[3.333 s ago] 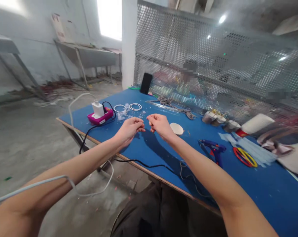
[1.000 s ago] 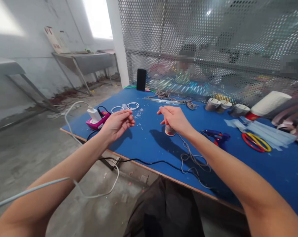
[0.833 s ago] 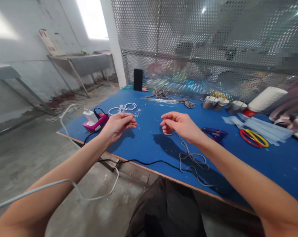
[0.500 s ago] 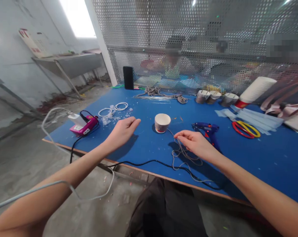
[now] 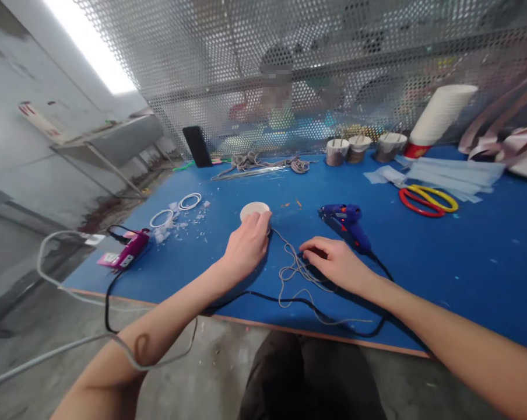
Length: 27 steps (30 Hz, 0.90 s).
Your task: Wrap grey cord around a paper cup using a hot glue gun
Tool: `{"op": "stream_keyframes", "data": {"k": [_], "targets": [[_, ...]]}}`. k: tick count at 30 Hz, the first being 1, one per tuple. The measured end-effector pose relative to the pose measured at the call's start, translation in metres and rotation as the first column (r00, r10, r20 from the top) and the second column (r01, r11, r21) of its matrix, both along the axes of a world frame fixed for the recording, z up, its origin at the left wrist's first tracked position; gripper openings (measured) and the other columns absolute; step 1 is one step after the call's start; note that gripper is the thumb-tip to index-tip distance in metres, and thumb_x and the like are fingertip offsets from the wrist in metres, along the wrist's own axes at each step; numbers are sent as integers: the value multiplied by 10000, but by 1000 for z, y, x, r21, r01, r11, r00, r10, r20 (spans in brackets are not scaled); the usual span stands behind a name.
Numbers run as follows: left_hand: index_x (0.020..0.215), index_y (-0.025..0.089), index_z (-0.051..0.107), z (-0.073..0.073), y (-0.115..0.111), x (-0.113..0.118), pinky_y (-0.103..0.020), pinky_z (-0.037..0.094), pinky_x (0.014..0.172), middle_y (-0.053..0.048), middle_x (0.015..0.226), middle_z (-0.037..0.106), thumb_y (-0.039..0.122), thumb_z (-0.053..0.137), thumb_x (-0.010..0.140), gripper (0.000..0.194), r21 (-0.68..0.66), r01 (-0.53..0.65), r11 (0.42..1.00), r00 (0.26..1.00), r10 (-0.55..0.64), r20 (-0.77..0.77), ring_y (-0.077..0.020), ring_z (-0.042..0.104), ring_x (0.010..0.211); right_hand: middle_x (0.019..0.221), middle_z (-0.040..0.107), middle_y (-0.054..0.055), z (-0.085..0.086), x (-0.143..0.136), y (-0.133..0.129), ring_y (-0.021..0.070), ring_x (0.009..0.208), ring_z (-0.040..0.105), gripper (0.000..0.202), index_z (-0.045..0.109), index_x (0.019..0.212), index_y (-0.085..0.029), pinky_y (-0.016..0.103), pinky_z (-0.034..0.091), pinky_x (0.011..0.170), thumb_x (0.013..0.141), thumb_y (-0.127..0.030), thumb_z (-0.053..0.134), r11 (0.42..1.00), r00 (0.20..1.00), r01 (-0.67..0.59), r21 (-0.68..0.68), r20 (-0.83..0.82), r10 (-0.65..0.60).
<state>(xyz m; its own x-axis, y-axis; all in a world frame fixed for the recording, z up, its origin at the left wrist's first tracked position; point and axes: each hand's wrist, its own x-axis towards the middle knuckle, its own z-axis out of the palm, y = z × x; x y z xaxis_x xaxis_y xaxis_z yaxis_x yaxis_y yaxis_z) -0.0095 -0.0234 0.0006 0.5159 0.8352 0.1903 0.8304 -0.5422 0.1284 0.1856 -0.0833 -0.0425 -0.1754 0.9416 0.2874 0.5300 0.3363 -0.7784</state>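
Left hand (image 5: 247, 245), earlier apart, now grips cup (image 5: 255, 207) | right hand (image 5: 340, 263) half-curled by cord (image 5: 297, 267) (hold unclear) | blue table (image 5: 425, 262) | mesh (image 5: 316, 70), 12 o'clock

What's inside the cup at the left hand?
Only pale inner surface shows inside the cup; no contents visible. The left hand covers the near side, so the rest of the interior can't be seen.

The left forearm (image 5: 171, 324) slanted up toward the right, its back turned upward. The left hand (image 5: 248, 245) had its back showing and its fingers bent forward, close together. The right forearm (image 5: 442, 326) reached in toward the left; the right hand (image 5: 336, 262), slightly lower, curled loosely, thumb and forefinger apart.
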Motion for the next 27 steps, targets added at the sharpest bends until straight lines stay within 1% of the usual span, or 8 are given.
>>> {"op": "stream_keyframes", "data": {"k": [2,3,6,10,12,14,21,27], "targets": [[1160,159,507,4,4,-3,-401,491,862,-127,1126,598,64,436,774,404,44,19,999,989,-25,144,-247,555,1055,840,690,38,0,2,0,158,745,631,152,662,868,-184,301,505,724,842,-161,513,1000,998,19,6,-54,-19],[1133,162,524,8,5,-3,-382,489,852,-106,1071,620,65,452,749,403,37,11,999,972,-20,234,-222,577,984,848,683,40,0,2,0,154,736,625,151,656,883,-184,299,508,711,841,-160,513,999,995,36,7,-90,-35],[1021,182,583,23,5,3,-290,491,744,-33,930,647,80,460,704,355,-154,101,983,867,-11,498,-158,588,824,919,653,54,7,2,-1,158,786,617,154,629,937,-188,301,521,700,815,-165,540,996,971,94,-7,-221,-93],[792,170,609,33,6,19,-256,462,689,6,761,616,121,500,677,166,-337,227,914,762,49,646,-132,548,714,1053,629,94,17,1,-3,193,940,615,318,550,1080,-189,318,541,717,766,-152,585,989,887,54,-135,-448,-110],[715,172,590,33,8,26,-251,448,669,21,694,584,135,518,666,94,-372,236,898,741,82,667,-125,521,674,1064,631,106,18,0,-2,199,943,623,359,520,1109,-186,328,546,717,760,-141,592,983,848,12,-181,-519,-106],[706,173,580,33,9,30,-245,438,667,25,693,573,143,529,656,78,-381,245,892,734,86,674,-123,511,680,1068,629,106,17,0,0,197,927,629,332,525,1081,-186,342,546,733,761,-136,598,984,835,38,-175,-535,-127],[899,169,557,42,7,37,-275,441,704,2,813,559,265,652,663,273,-334,239,912,873,-51,484,-139,517,743,1115,601,86,6,-2,2,190,955,611,242,545,1064,-203,355,535,790,824,-179,574,989,886,146,33,-449,-116],[817,165,548,41,11,36,-248,421,653,19,743,540,261,647,685,191,-339,270,901,872,-80,483,-124,504,697,1112,611,85,7,-2,-2,201,987,602,220,549,1058,-203,354,528,791,844,-155,554,976,914,187,114,-384,-131]]}}
